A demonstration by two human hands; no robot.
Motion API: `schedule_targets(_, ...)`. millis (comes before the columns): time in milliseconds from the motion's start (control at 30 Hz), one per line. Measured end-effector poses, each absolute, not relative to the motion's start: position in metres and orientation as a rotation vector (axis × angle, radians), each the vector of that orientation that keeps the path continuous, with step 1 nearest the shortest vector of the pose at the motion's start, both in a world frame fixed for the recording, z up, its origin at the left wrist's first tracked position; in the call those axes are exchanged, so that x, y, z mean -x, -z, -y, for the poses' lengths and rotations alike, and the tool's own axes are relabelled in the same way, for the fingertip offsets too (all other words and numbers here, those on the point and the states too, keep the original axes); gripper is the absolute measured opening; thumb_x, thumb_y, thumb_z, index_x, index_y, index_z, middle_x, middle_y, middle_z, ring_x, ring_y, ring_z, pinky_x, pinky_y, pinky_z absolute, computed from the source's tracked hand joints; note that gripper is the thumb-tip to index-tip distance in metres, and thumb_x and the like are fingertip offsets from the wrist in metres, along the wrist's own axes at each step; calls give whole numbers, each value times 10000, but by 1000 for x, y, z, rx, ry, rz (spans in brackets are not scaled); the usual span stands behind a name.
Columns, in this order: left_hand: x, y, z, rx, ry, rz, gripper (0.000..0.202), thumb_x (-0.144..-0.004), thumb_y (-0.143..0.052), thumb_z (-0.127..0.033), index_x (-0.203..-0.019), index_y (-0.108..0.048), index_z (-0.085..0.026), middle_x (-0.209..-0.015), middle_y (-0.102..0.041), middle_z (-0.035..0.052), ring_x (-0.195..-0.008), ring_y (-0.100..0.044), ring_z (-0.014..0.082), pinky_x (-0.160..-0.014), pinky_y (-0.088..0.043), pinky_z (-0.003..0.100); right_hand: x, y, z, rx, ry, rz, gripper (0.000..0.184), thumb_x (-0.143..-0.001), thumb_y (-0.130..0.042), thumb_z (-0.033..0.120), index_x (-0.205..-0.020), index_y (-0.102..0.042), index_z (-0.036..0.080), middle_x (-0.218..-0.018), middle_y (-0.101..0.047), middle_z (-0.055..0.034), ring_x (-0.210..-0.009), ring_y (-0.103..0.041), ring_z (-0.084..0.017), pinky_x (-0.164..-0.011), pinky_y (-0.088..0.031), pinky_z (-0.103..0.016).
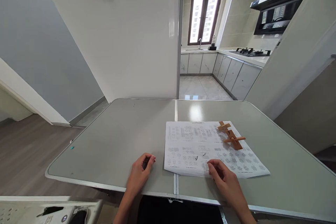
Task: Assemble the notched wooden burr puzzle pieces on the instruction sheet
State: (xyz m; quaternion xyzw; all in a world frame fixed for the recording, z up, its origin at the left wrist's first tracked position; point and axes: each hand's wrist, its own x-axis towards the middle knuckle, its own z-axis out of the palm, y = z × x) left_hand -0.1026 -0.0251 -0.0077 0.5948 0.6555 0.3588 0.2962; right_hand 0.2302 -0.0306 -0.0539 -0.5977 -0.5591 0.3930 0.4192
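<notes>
My left hand (140,173) rests on the grey folding table (112,143) near its front edge, fingers curled in, with nothing visible in it. My right hand (223,178) lies on the near edge of a printed sheet of diagrams (210,148), fingers bent and pressed on the paper. On the sheet's far right corner sits a small wooden puzzle of crossed sticks (231,135), well beyond both hands.
A seam (175,112) splits the table down the middle. A white crate (52,210) with dark items stands low at the left. Behind the table a white wall panel and a kitchen with counters (236,73) and a window.
</notes>
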Motion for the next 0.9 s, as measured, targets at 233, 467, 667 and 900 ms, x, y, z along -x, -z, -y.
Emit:
schedule_targets(233, 104, 9, 25, -1610, -960, -1721, 375, -978, -511, -559, -920, -678, -227, -915, -750, 37, -912, -685, 237, -735, -465, 293, -229, 54, 31, 1503, -962, 1376, 426, -933, -547, 636, -957, -666, 227, -741, -653, -14, -666, -598, -196, -648, -477, -288)
schedule_targets(467, 105, 10, 25, -1610, -951, -1729, 385, -980, -502, -570, -915, -665, -227, -904, -739, 30, -899, -679, 230, -748, -463, 293, -229, 55, 29, 1496, -943, 1393, 434, -919, -553, 646, -914, -671, 228, -716, -644, -11, -641, -584, -191, -616, -469, -274)
schedule_targets(667, 106, 12, 24, -1615, -940, -1729, 378, -987, -498, -564, -927, -669, -232, -916, -740, 26, -893, -678, 224, -744, -467, 288, -227, 52, 29, 1505, -972, 1407, 437, -924, -538, 655, -914, -661, 236, -725, -640, -11, -658, -587, -195, -623, -471, -270)
schedule_targets(900, 107, 13, 25, -1631, -952, -1729, 365, -982, -504, -550, -917, -668, -231, -899, -737, 24, -888, -678, 224, -796, -486, 296, -230, 53, 29, 1508, -979, 1413, 433, -924, -542, 652, -919, -664, 236, -727, -637, -11, -658, -582, -194, -625, -471, -271)
